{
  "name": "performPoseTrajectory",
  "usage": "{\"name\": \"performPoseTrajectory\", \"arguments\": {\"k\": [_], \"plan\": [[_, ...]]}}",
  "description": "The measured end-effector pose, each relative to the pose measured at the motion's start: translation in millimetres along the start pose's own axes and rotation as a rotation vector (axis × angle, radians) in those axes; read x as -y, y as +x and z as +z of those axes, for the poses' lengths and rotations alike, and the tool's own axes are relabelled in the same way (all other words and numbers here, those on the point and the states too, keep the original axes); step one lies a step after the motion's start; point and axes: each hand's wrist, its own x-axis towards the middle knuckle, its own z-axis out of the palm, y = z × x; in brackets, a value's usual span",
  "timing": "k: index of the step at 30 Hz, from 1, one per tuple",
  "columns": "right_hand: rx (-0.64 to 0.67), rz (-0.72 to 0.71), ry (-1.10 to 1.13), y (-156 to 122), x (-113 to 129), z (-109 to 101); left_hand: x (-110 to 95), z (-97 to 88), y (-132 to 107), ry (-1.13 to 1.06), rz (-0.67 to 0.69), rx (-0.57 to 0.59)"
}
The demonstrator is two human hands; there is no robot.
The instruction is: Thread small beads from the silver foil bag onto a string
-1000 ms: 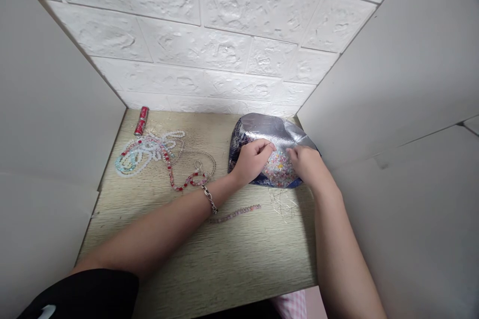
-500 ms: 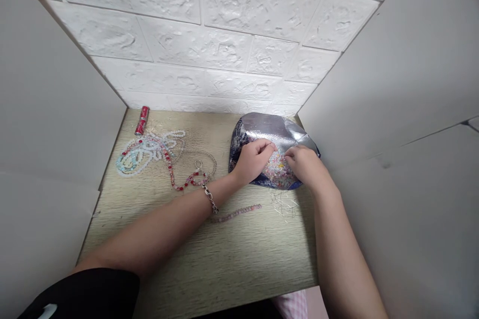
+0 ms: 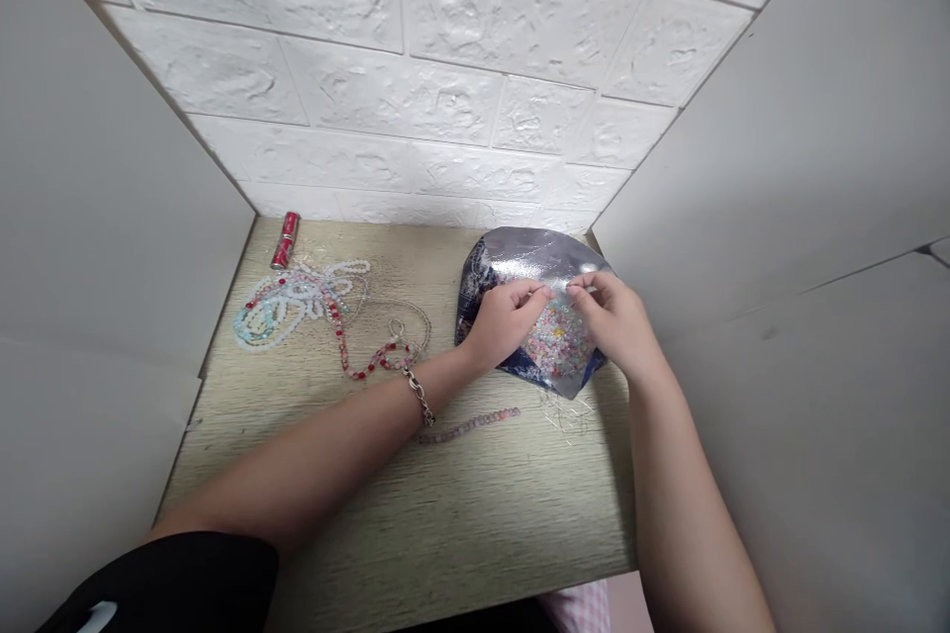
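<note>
Both my hands are over the bag (image 3: 520, 262) of beads (image 3: 558, 348), which sits at the far right of the desk (image 3: 460, 514), close to the right panel and the brick wall. My left hand (image 3: 505, 321) is curled up tight, thumb and forefinger pinched. My right hand (image 3: 617, 321) is pinched the same way, and the tips of both nearly meet above the beads. Whatever's between them is too small to make out. A tangle of strands (image 3: 297, 305) and a red tube (image 3: 285, 239) lie way off left. A pinkish strand (image 3: 467, 425) lies just beside my left wrist, and there's a bracelet (image 3: 420, 398) on that wrist.
</note>
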Motion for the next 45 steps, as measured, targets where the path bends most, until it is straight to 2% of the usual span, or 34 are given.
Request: {"name": "performPoseTrajectory", "arguments": {"k": [5,11,23,45], "plan": [[0.137,0.118,0.492,-0.4,2.0,-2.2,0.4,0.6,0.2,0.028,0.031,0.026],[0.231,0.197,0.728,-0.3,1.2,-0.8,3.2,1.3,-0.8,0.039,0.039,0.042],[0.286,0.170,0.685,-2.7,3.0,-0.1,3.9,0.6,-2.4,0.048,0.058,0.074],[0.280,0.173,0.665,-2.9,2.6,-0.3,0.7,-0.1,-2.9,0.051,0.077,0.066]]}}
